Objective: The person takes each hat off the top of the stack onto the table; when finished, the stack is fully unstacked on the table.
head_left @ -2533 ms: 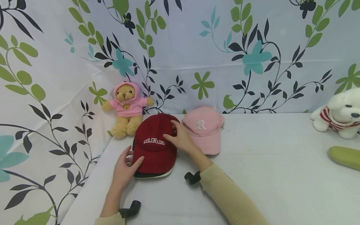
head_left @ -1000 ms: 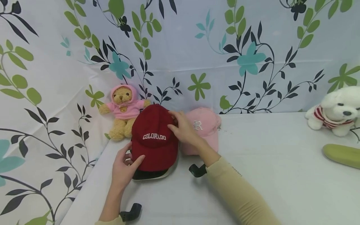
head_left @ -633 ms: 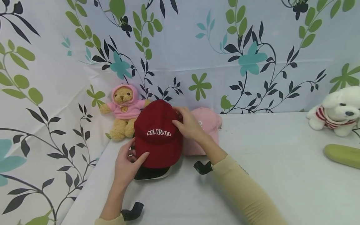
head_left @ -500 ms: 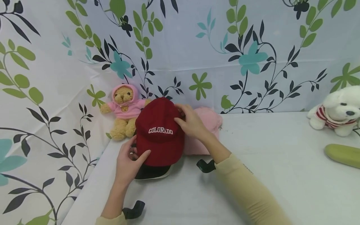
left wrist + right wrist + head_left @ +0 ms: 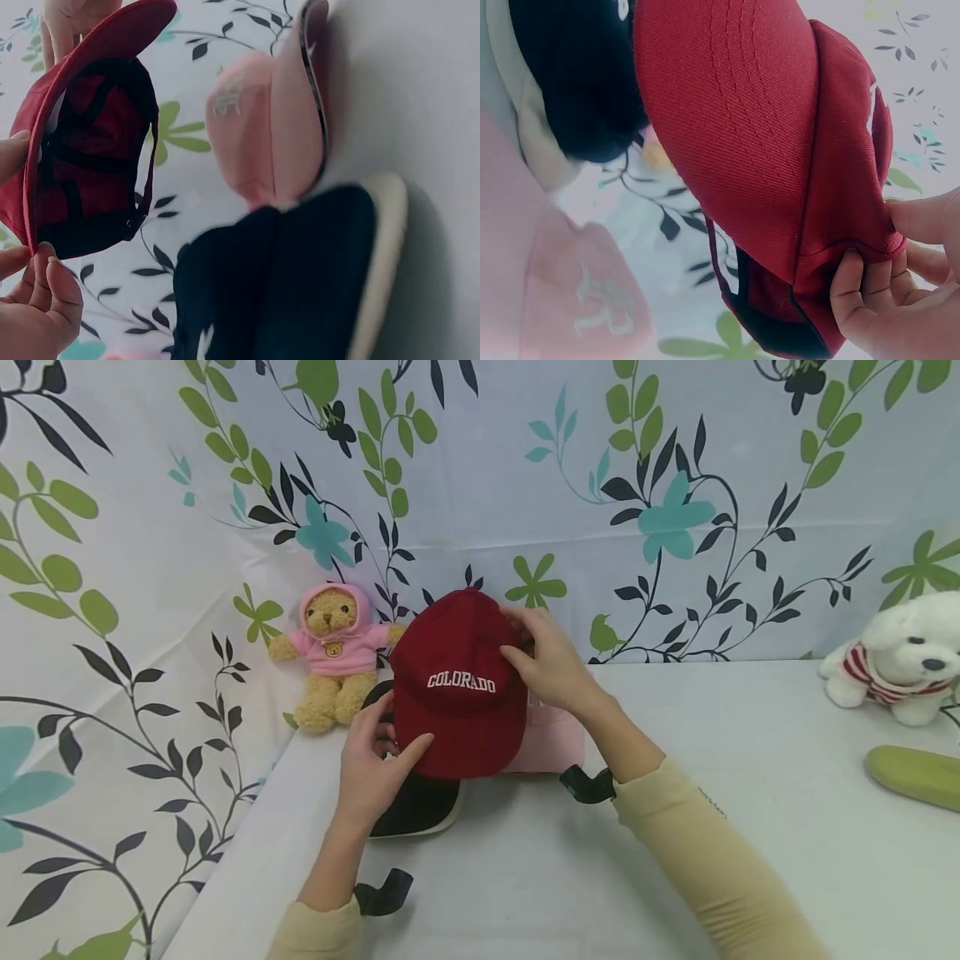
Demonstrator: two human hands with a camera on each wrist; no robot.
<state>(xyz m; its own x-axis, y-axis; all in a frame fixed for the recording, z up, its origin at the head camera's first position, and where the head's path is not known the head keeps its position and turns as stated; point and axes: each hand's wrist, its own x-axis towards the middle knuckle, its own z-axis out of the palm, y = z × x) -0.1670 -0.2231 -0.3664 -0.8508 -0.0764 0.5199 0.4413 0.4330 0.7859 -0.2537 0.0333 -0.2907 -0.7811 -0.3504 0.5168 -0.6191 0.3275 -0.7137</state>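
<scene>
- Red baseball cap [image 5: 465, 731], white "COLORADO" on the front: held raised above the desk [image 5: 675, 877], toward its rear left corner; brim toward the near edge.
- Left hand [image 5: 378, 760]: grip pinches the red cap's side by the brim, thumb in front, fingers behind.
- Right hand [image 5: 551, 664]: grip pinches the opposite side of the crown, thumb against fingers.
- Dark baseball cap [image 5: 420, 806], cream-edged brim: on the desk, partly hidden behind the red cap.
- Pink baseball cap [image 5: 553, 745], white "R" on the front: near the rear edge, also partly hidden.
- Teddy bear [image 5: 333, 647], pink hoodie: seated at the rear left corner.
- White plush dog [image 5: 903, 647], red-striped scarf: near the rear edge, well to the right.
</scene>
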